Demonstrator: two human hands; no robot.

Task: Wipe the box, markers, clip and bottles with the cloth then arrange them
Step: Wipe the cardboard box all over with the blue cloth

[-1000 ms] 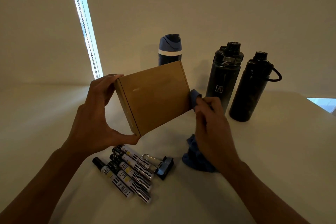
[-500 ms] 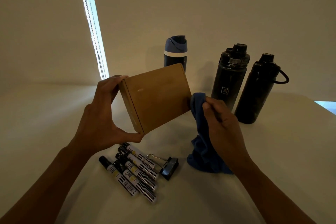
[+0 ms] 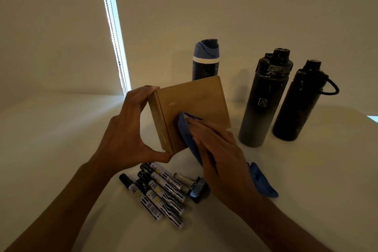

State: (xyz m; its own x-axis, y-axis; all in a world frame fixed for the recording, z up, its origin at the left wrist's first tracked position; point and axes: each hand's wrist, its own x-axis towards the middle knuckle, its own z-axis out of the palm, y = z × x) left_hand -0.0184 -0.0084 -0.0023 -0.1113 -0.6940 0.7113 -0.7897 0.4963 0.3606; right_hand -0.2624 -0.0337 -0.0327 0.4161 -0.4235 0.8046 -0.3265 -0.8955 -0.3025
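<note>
Nearest on the counter (image 3: 61, 149) lie the markers (image 3: 155, 192), a loose bundle of smooth round barrels that would likely roll if nudged; each looks best taken by pinching mid-barrel. Just beside them sits the clip (image 3: 196, 188), small and hard, its wire handles the obvious place to hold.

Above these, the left hand (image 3: 126, 135) holds the box (image 3: 192, 110) off the counter, tilted on edge, thumb under the lower corner and fingers over the top corner. It is plain cardboard, probably light and stiff enough for wiping, though the broad face may give under hard pressure.

The right hand (image 3: 221, 155) presses the cloth (image 3: 188, 135) flat against that face with straight fingers; the cloth is soft and limp, its tail trailing down to the counter.

Farthest stand three bottles (image 3: 263, 104), upright, apart from one another. They look rigid, smooth, probably slippery, and best gripped round the body.
</note>
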